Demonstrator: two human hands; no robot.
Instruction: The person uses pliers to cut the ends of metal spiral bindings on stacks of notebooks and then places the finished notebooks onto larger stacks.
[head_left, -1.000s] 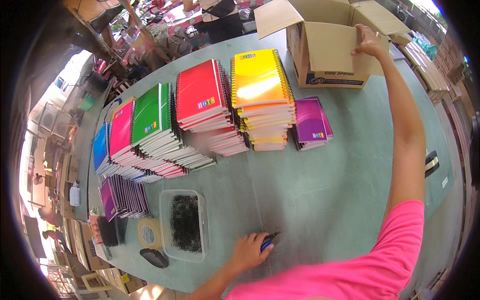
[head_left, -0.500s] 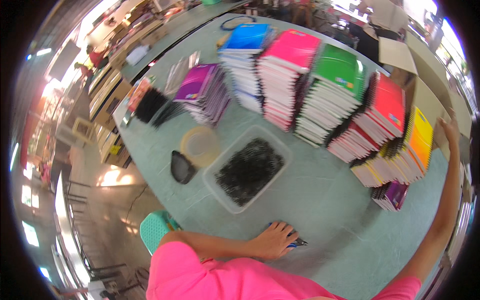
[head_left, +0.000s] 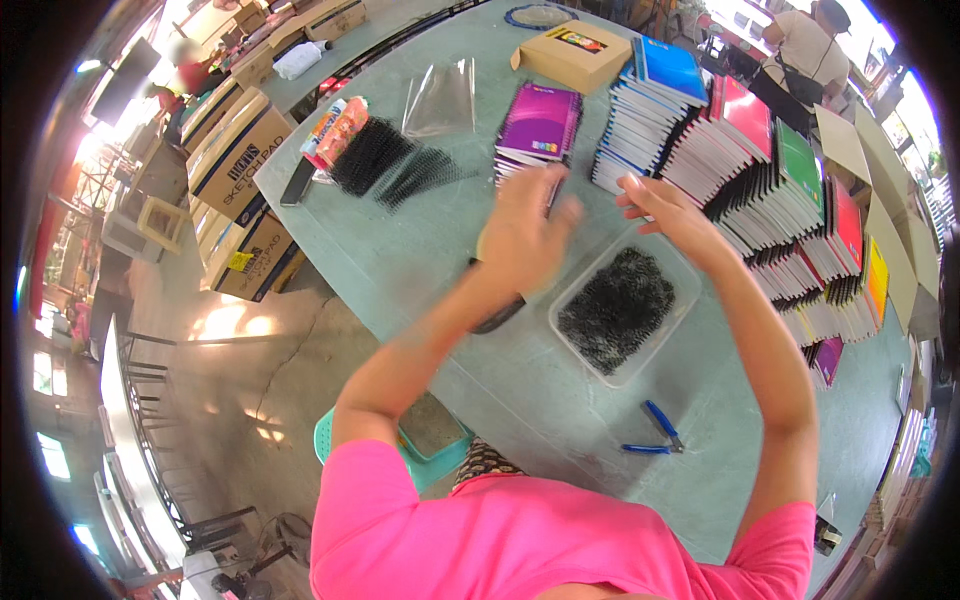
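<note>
My left hand [head_left: 528,228] is stretched out in front of the purple spiral notebooks [head_left: 538,122], smeared by motion, so its finger state is unclear. Close by, my right hand [head_left: 668,212] hovers between the blue notebook stack [head_left: 668,72] and a clear plastic tub [head_left: 563,340]. Its fingers are loosely bent and apart, with nothing seen in them. Inside the tub lie many small black coil pieces [head_left: 615,312]. Blue-handled cutters [head_left: 660,430] rest on the table, handles spread. Behind my left forearm, a dark object [head_left: 500,316] and a tape roll are mostly hidden.
Pink [head_left: 742,105], green [head_left: 800,165], red and yellow notebook stacks line the right side. Black coils [head_left: 372,160], clear sheets [head_left: 440,98] and a brown box [head_left: 572,55] stand at the back. Cartons [head_left: 238,165] sit left of the table, a green stool [head_left: 440,465] below.
My left hand has let go of the cutters and moved forward to the purple notebooks. My right hand has come in from the far right. The view has shifted.
</note>
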